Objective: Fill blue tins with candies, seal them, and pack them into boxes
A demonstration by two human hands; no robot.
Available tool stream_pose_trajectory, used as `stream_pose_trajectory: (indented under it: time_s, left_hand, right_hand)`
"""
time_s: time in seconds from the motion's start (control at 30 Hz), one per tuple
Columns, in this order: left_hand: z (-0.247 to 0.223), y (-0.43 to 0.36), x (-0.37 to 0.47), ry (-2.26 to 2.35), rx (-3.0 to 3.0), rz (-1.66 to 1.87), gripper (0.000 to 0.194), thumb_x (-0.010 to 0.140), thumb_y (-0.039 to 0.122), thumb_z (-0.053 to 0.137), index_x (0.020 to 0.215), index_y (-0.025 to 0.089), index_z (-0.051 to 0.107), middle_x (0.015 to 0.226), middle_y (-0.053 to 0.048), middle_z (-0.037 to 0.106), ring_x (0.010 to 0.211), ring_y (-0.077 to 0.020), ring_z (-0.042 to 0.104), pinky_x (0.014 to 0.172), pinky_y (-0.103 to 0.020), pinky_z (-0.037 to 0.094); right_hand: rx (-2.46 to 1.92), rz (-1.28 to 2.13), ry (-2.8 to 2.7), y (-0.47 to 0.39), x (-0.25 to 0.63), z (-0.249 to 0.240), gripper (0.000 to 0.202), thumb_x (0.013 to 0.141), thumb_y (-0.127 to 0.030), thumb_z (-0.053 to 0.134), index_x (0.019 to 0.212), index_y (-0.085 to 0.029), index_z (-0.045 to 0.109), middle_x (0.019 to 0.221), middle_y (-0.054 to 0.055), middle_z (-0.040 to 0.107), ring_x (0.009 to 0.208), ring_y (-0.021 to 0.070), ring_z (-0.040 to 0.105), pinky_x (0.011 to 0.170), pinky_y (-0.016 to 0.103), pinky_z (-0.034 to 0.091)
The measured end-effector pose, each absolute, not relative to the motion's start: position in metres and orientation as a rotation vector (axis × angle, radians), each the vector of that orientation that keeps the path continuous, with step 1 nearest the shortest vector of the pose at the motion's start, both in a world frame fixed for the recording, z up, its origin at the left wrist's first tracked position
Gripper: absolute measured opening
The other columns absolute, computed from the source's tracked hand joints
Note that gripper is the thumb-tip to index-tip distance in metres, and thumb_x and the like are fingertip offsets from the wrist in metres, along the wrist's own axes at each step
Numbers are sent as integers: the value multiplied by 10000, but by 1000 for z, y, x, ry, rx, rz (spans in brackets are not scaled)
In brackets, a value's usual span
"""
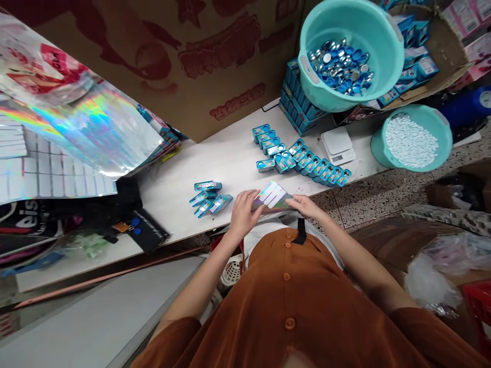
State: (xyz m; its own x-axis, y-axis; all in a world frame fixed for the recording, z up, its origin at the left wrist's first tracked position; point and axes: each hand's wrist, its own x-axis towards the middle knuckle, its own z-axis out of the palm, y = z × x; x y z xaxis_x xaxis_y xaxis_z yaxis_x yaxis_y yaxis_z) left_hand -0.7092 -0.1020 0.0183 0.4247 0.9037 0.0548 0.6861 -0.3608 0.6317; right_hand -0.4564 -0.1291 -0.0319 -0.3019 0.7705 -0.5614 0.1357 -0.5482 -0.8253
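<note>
A person in a brown buttoned shirt point(264, 301) holds a small shiny label sheet point(272, 195) in front of the waist, at the near edge of a white counter point(180, 171). The left hand point(244, 210) grips the sheet's left end, its fingers bent over the top, while the right hand point(306, 206) pinches the right end between thumb and fingers. White rectangular labels lie side by side at an angle on the shiny backing. Left of the hands, four blue boxes point(220, 203) sit in a loose cluster on the counter. Beyond the sheet stands a middle group of similar boxes point(281, 162), and to its right a slanting row of boxes point(315, 166) runs toward the counter's edge. A white scale point(337, 138) stands just behind that row. Farther back, a large teal tub point(385, 56) holds blue and silver caps point(341, 66); a smaller teal tub point(379, 145) to the right of the scale holds many small white pieces point(411, 139). A big cardboard carton point(238, 61) with red print rises at the back, and shiny rainbow film point(103, 122) lies at the far left.
</note>
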Motion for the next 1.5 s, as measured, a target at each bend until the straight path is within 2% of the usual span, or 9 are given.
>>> stream_pose_trajectory:
  time_s: [0.17,0.27,0.37,0.57,0.7,0.83,1.0,1.27,1.5]
  left_hand:
    - [38,-82,-701,1049,2376,329,438,878,342,547,1303,243,507,1362,-95,525,1338,-280,367,1088,-466,280]
    - [43,-71,-698,965,2338,159,423,866,382,569,1262,233,552,1266,-99,602,1243,-270,473,1087,-460,267]
    - [40,-66,-701,956,2242,85,367,855,409,582,1172,228,615,1105,-88,678,1068,-248,586,1000,-412,354]
    - [25,-73,-702,998,1972,130,214,846,361,593,974,220,691,961,-53,718,899,-207,650,843,-316,431]
    - [16,-81,-701,1156,1696,181,239,805,396,618,899,193,700,898,-40,723,816,-191,649,742,-279,455]
    - [13,-84,-700,1211,1367,239,343,744,483,649,862,164,690,814,-33,714,693,-165,620,651,-265,464]
    - [18,-86,-694,1206,1120,317,414,638,522,732,828,157,692,864,-48,720,745,-172,626,730,-287,486]
    - [12,-92,-691,1213,830,318,471,569,512,802,866,154,719,914,-70,735,814,-191,649,776,-311,498]
    - [10,-92,-690,1200,740,363,495,568,515,805,891,148,725,952,-80,736,863,-199,658,814,-320,500]
  right_hand:
    - [-1379,1861,-1482,-105,-463,-18,415,786,-554,578,723,-147,629,648,-29,542,632,108,458,609,229,353]
    - [-1273,1936,-1644,-90,-471,-6,434,779,-566,572,650,-151,584,573,-56,431,572,85,371,550,219,274]
    - [-1239,2005,-1672,-84,-477,-1,459,754,-593,581,634,-150,568,553,-66,369,554,77,329,526,214,232]
    - [-1312,1818,-1678,-97,-479,-11,404,753,-548,630,749,-144,648,622,-48,489,609,95,433,573,213,310]
    - [-1340,1354,-1727,-107,-479,-10,294,778,-417,680,964,-189,676,816,11,637,774,153,563,723,266,421]
    - [-1207,971,-1902,-110,-481,-4,163,843,-326,635,950,-226,708,942,61,673,923,197,577,854,346,438]
    - [-1209,889,-1915,-109,-487,-7,131,843,-316,643,909,-233,719,914,52,673,881,193,582,819,353,457]
    - [-1234,843,-1934,-113,-492,-11,151,855,-318,622,945,-242,718,969,72,656,944,215,561,862,402,462]
    - [-1204,780,-1989,-115,-496,-13,203,904,-310,551,1007,-255,717,931,66,679,898,200,579,812,367,493]
